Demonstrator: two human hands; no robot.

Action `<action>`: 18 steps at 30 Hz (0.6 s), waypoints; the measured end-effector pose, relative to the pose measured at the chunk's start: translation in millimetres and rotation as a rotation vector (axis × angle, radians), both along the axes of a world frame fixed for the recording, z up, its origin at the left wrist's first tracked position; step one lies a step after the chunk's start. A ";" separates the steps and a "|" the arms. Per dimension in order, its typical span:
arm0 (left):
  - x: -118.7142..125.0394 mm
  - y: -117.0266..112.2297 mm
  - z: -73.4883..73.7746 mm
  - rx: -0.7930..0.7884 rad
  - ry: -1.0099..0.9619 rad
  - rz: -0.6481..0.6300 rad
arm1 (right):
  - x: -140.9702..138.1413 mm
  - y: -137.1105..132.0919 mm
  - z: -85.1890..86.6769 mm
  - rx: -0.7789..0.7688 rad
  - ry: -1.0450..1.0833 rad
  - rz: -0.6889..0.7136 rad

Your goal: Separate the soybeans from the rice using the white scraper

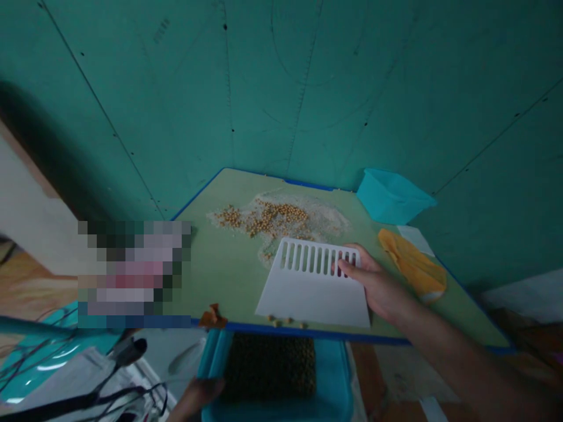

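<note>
My right hand (378, 287) grips the right end of a white slotted plastic scraper (308, 287) lying flat on a green, blue-edged table (220, 275). Just beyond the scraper lies a spill of yellow-brown beans (268, 218) mixed with pale grains (325, 220). A few loose beans (284, 321) rest at the table's front edge. Below that edge my left hand (197, 395) holds the near left side of a teal tray (336, 381) with a dark mesh insert (270, 366); the fingers are mostly hidden.
A teal bin (393, 196) stands at the table's far right corner, with a yellow cloth (413, 264) near it. An orange scrap (213, 316) sits at the front edge. Cables and dark tools (109, 381) lie lower left. A teal wall rises behind.
</note>
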State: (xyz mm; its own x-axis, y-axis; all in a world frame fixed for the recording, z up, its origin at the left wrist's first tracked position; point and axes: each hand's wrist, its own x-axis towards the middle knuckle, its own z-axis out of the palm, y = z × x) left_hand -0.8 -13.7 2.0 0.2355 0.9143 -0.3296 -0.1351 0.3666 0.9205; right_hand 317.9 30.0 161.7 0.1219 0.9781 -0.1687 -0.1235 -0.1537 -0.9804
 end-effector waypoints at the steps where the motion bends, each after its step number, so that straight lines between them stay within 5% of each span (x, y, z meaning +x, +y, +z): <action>1: 1.7 -2.7 1.2 -0.029 -0.010 0.013 | -0.8 -1.1 0.1 -0.001 -0.007 -0.006; 6: 20.0 -14.0 13.6 -0.244 -0.187 0.149 | -3.4 -7.1 0.6 -0.024 -0.029 -0.022; 11: 31.4 -22.2 46.4 -0.514 -0.389 0.131 | -5.0 -9.6 2.9 -0.017 -0.048 -0.019; 15: 34.9 -26.9 72.2 -0.485 -0.441 0.140 | -1.9 -12.0 2.1 0.002 -0.067 -0.024; 18: 38.0 -27.8 78.7 -0.467 -0.461 0.083 | 3.7 -19.7 1.4 0.058 -0.162 0.000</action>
State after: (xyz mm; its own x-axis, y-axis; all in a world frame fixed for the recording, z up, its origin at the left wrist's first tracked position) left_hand 37.1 -41.5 80.7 0.3818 0.7210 -0.5783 -0.5222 0.6845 0.5087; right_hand 321.6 10.3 163.0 0.1430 0.9856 -0.0899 0.0366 -0.0960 -0.9947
